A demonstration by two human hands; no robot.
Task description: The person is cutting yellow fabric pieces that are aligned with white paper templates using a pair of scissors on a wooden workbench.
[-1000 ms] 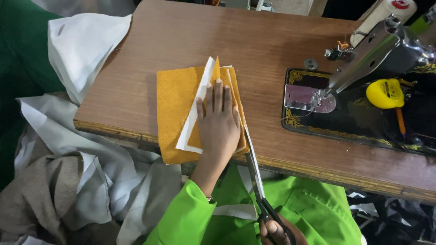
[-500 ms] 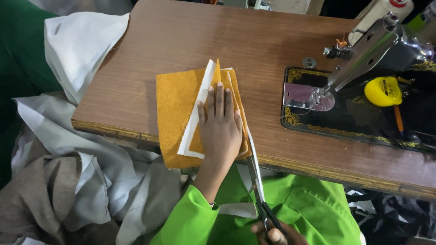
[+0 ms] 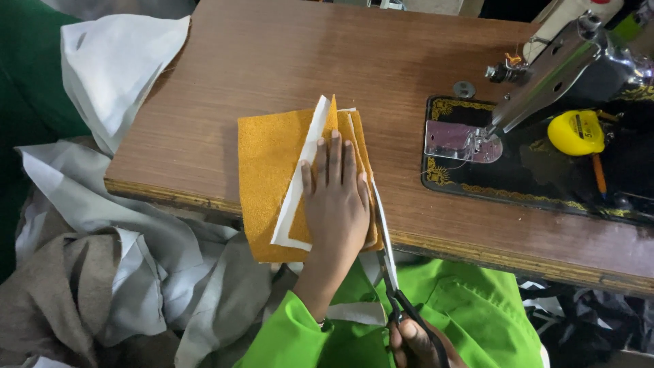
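My left hand [image 3: 336,201] lies flat, fingers together, pressing a folded stack of orange fabric [image 3: 269,177] with a white lining strip [image 3: 300,184] onto the wooden table [image 3: 286,68]. The stack overhangs the table's near edge. My right hand [image 3: 414,344], low in the frame and partly cut off, grips the black handles of a pair of scissors [image 3: 385,249]. The long blades run along the right edge of the orange stack, just beside my left hand's little finger.
A black sewing machine [image 3: 545,88] with gold trim stands at the right, with a yellow tape measure [image 3: 576,133] on its bed. White cloth [image 3: 109,68] hangs off the table's left corner. Grey and white fabric [image 3: 102,272] is piled at lower left. Green garment [image 3: 470,307] covers my lap.
The scissors have shifted slightly along the right edge of the stack. My left hand stays pressed on the fabric.
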